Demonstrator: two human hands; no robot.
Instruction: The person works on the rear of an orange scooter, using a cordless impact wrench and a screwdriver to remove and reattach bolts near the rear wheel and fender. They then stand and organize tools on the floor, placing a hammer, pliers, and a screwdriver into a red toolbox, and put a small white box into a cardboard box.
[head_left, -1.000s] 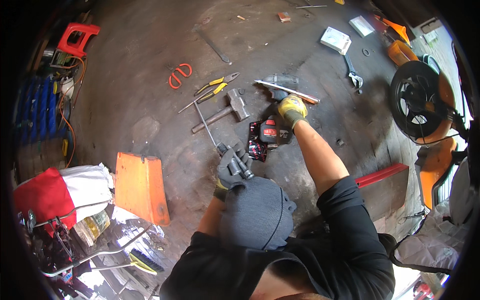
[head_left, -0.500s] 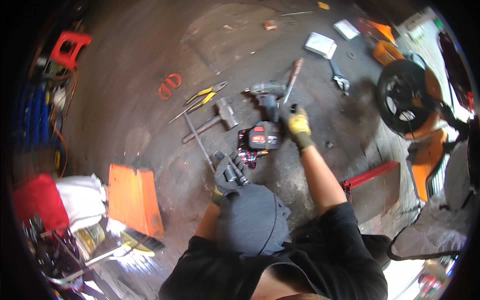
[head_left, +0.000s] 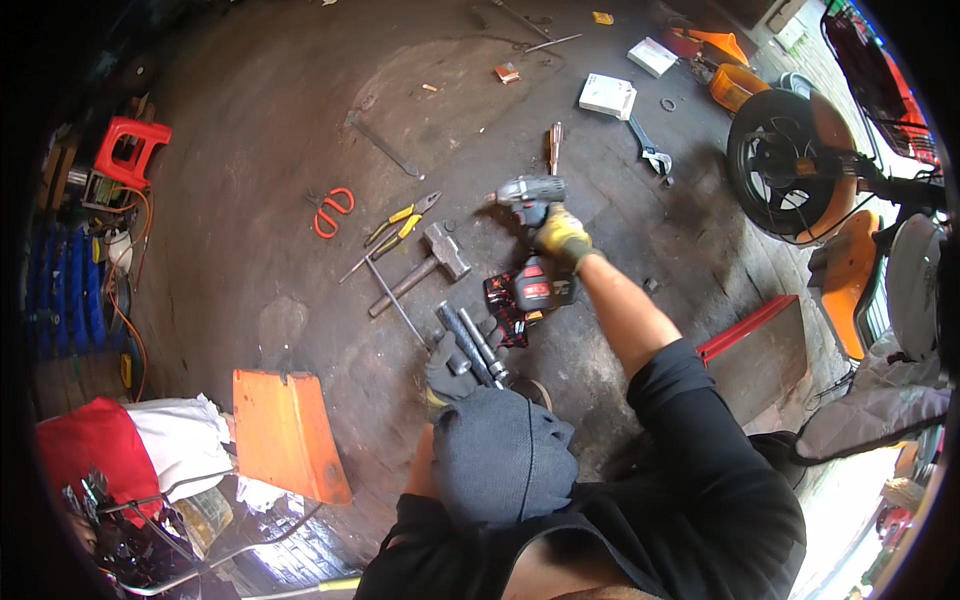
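Note:
My right hand (head_left: 563,236), in a yellow and dark glove, is closed around the handle of a grey cordless power tool (head_left: 530,190). Its big black and red battery (head_left: 546,287) sits at the near end, next to a red and black patterned item (head_left: 508,320). Lower left, my left hand (head_left: 445,372) wears a grey glove and grips metal socket tools (head_left: 468,335), bars and a short cylinder. A thin metal rod (head_left: 395,300) runs from beside that hand toward the pliers. A grey knit cap (head_left: 505,455) hides part of my left wrist.
On the floor lie a sledgehammer (head_left: 447,252), yellow-handled pliers (head_left: 405,222), red-handled scissors (head_left: 332,212), a screwdriver (head_left: 555,150) and an adjustable wrench (head_left: 650,148). An orange panel (head_left: 285,435) stands left; a motorbike wheel (head_left: 785,165) and red-edged board (head_left: 755,355) are right.
My right hand has moved left from beside the power tool and closed around its handle. My left hand still holds the socket tools. The whole view has shifted slightly.

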